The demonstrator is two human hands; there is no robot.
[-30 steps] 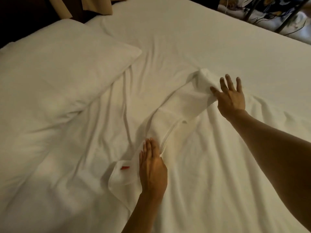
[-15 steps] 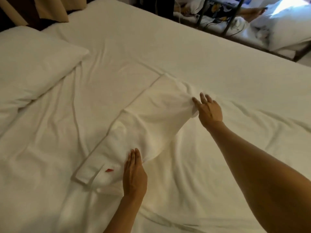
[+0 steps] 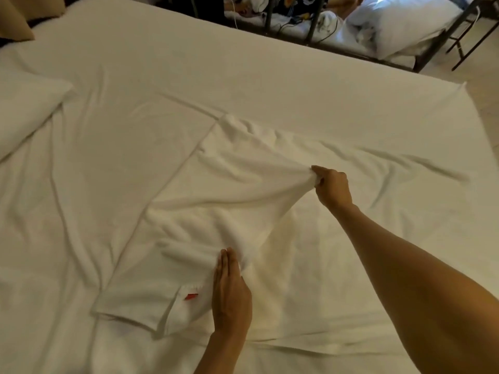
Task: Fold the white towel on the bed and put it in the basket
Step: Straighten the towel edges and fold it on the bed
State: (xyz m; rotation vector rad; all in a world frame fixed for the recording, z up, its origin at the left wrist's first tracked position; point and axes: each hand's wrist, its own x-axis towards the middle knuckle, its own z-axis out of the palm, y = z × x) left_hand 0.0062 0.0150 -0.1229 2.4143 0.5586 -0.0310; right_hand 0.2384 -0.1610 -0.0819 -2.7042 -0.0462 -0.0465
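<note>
The white towel (image 3: 216, 201) lies as a long strip across the middle of the bed (image 3: 270, 85), with a small red tag near its near end. My right hand (image 3: 333, 188) pinches the towel's right edge and lifts it slightly off the sheet. My left hand (image 3: 231, 295) rests with straight fingers on the towel's near part, next to the red tag, and I cannot tell if its thumb grips the edge. No basket is in view.
A white pillow (image 3: 24, 112) lies at the left edge of the bed. Beyond the far side stands a dark metal frame (image 3: 313, 25) with cables and another white pillow (image 3: 405, 25). The bed's right corner (image 3: 461, 87) meets a light floor.
My right hand has closed on the towel's right edge and pulled it rightward, stretching the cloth. The left hand stays on the near part. The view has shifted right.
</note>
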